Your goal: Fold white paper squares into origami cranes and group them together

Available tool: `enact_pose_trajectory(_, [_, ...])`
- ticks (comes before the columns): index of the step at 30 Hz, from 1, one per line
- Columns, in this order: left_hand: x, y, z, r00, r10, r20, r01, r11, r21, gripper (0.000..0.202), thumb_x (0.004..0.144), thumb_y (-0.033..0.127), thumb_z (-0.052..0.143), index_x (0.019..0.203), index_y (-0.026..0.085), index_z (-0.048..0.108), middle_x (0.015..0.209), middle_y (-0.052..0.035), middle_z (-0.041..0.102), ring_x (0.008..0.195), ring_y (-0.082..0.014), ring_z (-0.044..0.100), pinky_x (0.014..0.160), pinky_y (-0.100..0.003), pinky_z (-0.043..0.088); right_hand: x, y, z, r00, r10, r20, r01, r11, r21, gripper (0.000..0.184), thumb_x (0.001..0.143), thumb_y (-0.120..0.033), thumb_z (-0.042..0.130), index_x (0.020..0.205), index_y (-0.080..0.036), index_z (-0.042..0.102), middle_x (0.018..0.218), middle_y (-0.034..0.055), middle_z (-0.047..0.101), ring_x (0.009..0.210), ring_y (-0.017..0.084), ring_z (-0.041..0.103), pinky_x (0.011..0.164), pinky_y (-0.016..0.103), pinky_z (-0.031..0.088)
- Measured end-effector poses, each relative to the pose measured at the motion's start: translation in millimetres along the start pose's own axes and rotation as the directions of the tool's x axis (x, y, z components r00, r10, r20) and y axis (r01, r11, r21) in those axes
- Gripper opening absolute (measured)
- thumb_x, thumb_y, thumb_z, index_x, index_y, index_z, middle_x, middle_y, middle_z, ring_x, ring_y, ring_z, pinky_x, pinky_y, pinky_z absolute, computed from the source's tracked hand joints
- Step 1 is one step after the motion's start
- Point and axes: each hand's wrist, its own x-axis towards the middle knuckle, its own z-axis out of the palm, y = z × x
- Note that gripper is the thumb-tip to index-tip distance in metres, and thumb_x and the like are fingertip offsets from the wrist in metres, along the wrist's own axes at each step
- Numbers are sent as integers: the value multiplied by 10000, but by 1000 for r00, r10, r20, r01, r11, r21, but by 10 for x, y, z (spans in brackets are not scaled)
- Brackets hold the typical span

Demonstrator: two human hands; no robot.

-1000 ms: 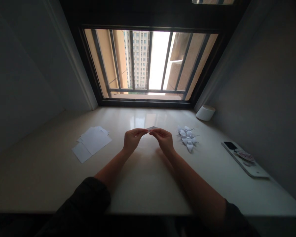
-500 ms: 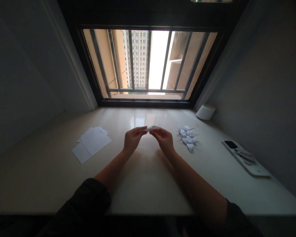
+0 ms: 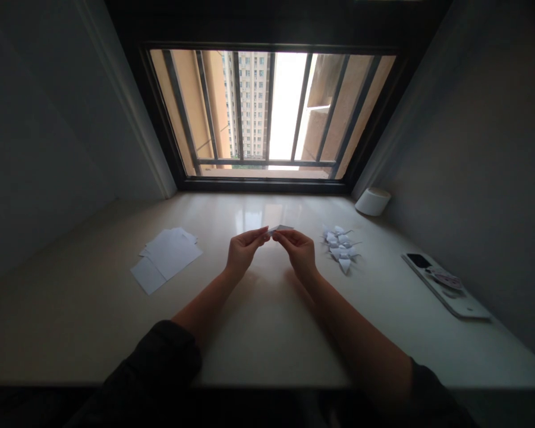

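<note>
A small piece of folded white paper is held between my two hands, above the middle of the white tabletop. My left hand pinches its left end between thumb and fingers. Close beside it, my right hand grips the paper from the right, fingertips nearly meeting those of the left. Much of the paper is hidden behind the fingers, so its folded shape cannot be made out fully. To the right of my right hand lie several folded paper cranes in a cluster.
Loose white paper sheets overlap on the left of the table. A white cylindrical object stands at the back right. On the right lies a pale flat case or phone with a dark patch. A barred window closes off the back.
Both hands have shifted very slightly to the right with the paper, and a bit more of its right tip shows. The sheets and cranes have stayed put.
</note>
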Motion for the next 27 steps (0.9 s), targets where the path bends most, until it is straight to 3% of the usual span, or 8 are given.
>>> enact_pose_trajectory(11, [-10,-16,-4,995,98,0,-98,992,82,360,687,327,722,1010,171,702,902,-85,725,838,-200,663,810,-336,501,4,-48,8,998,57,-40,-53,996,73,227,576,-309,799,763,-201,729,747,24,722,695,181,660,760,376,533])
enact_pose_trajectory(27, [-36,-1,21,997,76,-9,-76,997,32,346,681,327,728,993,180,705,895,-81,727,819,-205,674,794,-351,510,11,-65,22,995,65,-71,-59,995,86,194,582,-299,798,723,-192,720,725,25,718,619,169,648,666,359,545])
